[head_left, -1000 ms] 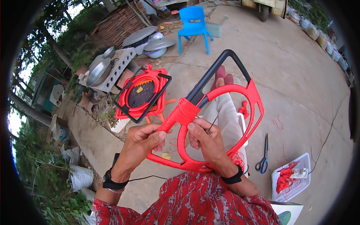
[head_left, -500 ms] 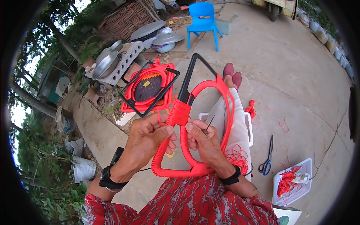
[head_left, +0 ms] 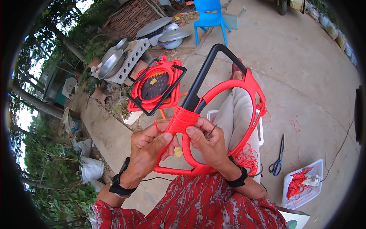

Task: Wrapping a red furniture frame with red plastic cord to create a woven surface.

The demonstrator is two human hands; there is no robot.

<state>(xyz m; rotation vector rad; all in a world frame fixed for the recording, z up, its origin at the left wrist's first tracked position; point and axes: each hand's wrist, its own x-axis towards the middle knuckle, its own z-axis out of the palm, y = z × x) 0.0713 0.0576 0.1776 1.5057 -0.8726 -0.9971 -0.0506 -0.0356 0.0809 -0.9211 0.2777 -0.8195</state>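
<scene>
A black frame (head_left: 198, 84), bound over much of its length with red cord (head_left: 183, 119), stands tilted over my lap, its curved red loop (head_left: 223, 87) reaching right. My left hand (head_left: 149, 144) pinches the left red limb just below the thick binding, and a strand of red cord rises beside its fingers. On the other side, my right hand (head_left: 209, 144) closes on the frame by the binding. A thin, dark, pointed tool (head_left: 212, 130) sticks out between its fingers; the rest of that tool is hidden.
A stack of similar red-and-black frames (head_left: 156, 86) stands ahead on the left. Right of my legs lie blue-handled scissors (head_left: 277, 160) and a white basket (head_left: 321, 168) with red cord. A red cord tangle (head_left: 247, 158) rests by my thigh. Farther off stands a blue chair (head_left: 209, 17).
The frame has turned in my hands, so its black end and red loop look larger and the loop spreads farther right. Both hands keep their hold near the binding. The whole view has shifted slightly.
</scene>
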